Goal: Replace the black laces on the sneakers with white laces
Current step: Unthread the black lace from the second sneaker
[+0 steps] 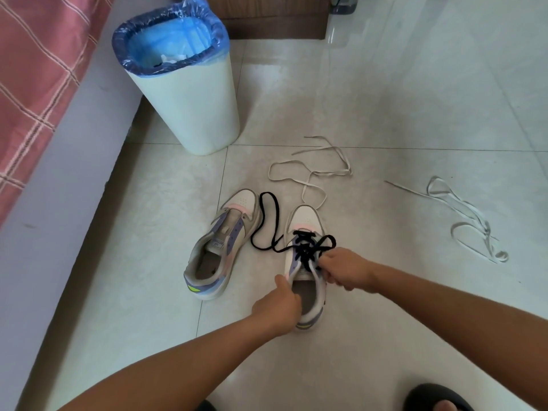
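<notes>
Two pale sneakers stand on the tiled floor. The left sneaker (221,247) has no lace in it. The right sneaker (305,221) still carries a black lace (267,229), part threaded through its upper eyelets, with a long loose loop trailing left between the shoes. My left hand (277,308) grips the collar of the right sneaker at its left side. My right hand (345,269) pinches the black lace at the eyelets on the shoe's right side. One white lace (314,173) lies beyond the shoes. A second white lace (468,223) lies to the right.
A white bin (192,108) with a blue liner stands at the back left, close to the left sneaker. A bed edge (53,173) with pink checked cloth runs along the left. A wooden cabinet base (272,22) is at the back. A black slipper (436,396) shows at the bottom right.
</notes>
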### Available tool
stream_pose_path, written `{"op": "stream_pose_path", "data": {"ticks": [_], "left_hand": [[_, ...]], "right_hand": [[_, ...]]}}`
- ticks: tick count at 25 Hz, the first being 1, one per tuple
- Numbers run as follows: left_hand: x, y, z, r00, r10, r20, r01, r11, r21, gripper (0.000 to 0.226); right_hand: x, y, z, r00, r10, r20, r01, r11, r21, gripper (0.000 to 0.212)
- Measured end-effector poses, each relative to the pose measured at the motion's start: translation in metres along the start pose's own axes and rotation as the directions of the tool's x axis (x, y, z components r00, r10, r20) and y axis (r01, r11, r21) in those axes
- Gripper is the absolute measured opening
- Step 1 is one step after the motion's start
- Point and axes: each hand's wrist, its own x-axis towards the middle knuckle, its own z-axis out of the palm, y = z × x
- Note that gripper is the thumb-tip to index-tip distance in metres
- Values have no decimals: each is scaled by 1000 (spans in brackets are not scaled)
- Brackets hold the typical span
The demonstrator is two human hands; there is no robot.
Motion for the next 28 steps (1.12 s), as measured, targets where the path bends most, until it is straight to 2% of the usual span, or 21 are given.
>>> {"op": "stream_pose_path", "data": {"ticks": [2,4,6,7,8,9,10,11,12,13,14,16,17,19,20,21,22,24,26,28], "left_hand": [[-1,-1,-1,1000,-8,14,9,1000,-21,33],[-1,-3,-2,1000,-17,22,18,999,-34,33],[-1,-4,-3,1000,-14,20,15,999,-31,34],[-1,-5,-3,1000,-10,18,11,1000,-27,34],[-1,-4,-3,1000,-7,16,8,1000,-25,35],[0,-4,-3,1000,-6,15,6,1000,-22,36],[0,-3,-3,1000,-6,13,6,1000,-18,37],[0,-3,-3,1000,-6,10,6,1000,-14,38],[0,-2,-3,1000,-5,7,6,1000,-10,38],[0,-3,-2,1000,-2,5,2,1000,-5,38],[0,-3,-2,1000,4,5,-4,1000,-1,37],[0,-6,-3,1000,12,11,-12,1000,-7,33],[1,-7,-4,1000,12,14,-12,1000,-12,32],[2,-9,-4,1000,10,13,-10,1000,-22,29],[2,-10,-4,1000,8,7,-8,1000,-26,29],[2,-12,-3,1000,5,1,-5,1000,-26,28],[1,-13,-1,1000,1,-4,-1,1000,-24,28],[0,-14,1,1000,0,-17,0,1000,-15,26],[1,-13,-3,999,13,-35,-12,999,42,25],[5,-9,-13,990,62,-123,-43,988,148,28]], "right_hand": [[10,-1,-21,979,-99,-178,68,983,-173,34],[17,-1,-63,905,-118,-409,-29,941,-337,31],[22,8,-92,758,-42,-651,-127,969,-210,33],[23,13,-90,722,-10,-692,-107,986,-126,35],[22,14,-79,757,12,-653,-85,993,-80,39],[18,13,-59,844,64,-533,-85,996,-15,44],[12,11,-37,924,148,-353,-121,988,99,47],[4,8,-16,965,207,-159,-171,962,212,47],[0,7,0,977,211,-13,-199,940,278,43],[0,7,7,984,169,54,-178,937,301,37],[4,7,6,992,125,31,-128,952,279,32],[13,6,-15,980,62,-191,-21,977,210,31],[18,4,-35,935,57,-350,8,984,180,31],[23,8,-83,742,61,-667,9,995,101,32],[23,14,-105,642,54,-765,-21,998,52,31],[23,23,-120,585,42,-810,-37,999,25,30],[22,28,-128,586,33,-810,-51,999,3,29],[20,30,-112,736,25,-676,-66,997,-34,30],[15,24,-71,887,8,-462,-44,997,-66,34],[6,14,-29,953,-79,-294,30,985,-167,34]]}}
